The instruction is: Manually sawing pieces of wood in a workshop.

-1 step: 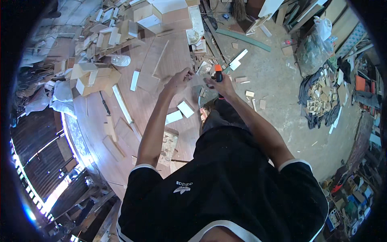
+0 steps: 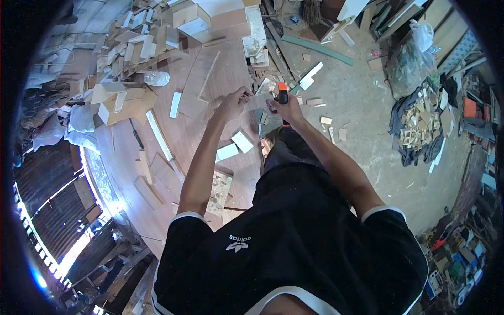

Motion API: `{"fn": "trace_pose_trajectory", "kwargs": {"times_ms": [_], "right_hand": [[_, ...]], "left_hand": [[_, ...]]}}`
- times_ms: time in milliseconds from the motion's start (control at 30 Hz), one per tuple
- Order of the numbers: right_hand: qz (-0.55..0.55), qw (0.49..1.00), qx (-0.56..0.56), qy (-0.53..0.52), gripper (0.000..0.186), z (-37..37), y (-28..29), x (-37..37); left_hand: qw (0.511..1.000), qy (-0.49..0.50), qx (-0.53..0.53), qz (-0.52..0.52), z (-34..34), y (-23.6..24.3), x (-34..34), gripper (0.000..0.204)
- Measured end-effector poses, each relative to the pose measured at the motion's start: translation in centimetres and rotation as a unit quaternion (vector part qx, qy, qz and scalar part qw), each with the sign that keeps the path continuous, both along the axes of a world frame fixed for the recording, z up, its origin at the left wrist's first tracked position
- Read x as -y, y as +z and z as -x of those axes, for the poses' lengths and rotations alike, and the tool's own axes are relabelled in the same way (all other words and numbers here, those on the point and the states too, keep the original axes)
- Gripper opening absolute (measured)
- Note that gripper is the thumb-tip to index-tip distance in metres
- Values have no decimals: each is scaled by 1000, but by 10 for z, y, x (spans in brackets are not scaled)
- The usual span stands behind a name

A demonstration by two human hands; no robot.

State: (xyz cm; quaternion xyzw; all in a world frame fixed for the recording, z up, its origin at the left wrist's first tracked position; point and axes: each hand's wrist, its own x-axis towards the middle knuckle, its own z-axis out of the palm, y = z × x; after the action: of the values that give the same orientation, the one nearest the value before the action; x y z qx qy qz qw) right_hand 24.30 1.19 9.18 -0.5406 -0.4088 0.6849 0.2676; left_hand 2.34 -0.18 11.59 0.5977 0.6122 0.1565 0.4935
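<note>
head view, left hand pinching thin strip, right hand gripping orange-tipped tool, unchanged

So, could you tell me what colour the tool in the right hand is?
The tool in the right hand is orange on top with a black body, seen in the head view.

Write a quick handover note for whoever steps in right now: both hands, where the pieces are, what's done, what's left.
Left hand: pinching a thin pale strip over the wooden work surface.
Right hand: gripping a black tool with an orange top, held upright beside the strip.
Nearby: white cut pieces on the surface below the left hand; stacked wood blocks to the far left.
Done: strip and tool are in hand.
Left: whether the tool touches the strip cannot be told.
</note>
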Motion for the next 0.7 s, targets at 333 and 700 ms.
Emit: {"fn": "trace_pose_trajectory", "kwargs": {"times_ms": [333,700], "right_hand": [[59,998,7,-19,26,38,-67,-6],[19,995,81,-49,28,16,-61,-9]], "left_hand": [[944,92,-142,-284,19,-71,-2,13],[880,231,-280,-306,-21,-92,-42,23]]}}
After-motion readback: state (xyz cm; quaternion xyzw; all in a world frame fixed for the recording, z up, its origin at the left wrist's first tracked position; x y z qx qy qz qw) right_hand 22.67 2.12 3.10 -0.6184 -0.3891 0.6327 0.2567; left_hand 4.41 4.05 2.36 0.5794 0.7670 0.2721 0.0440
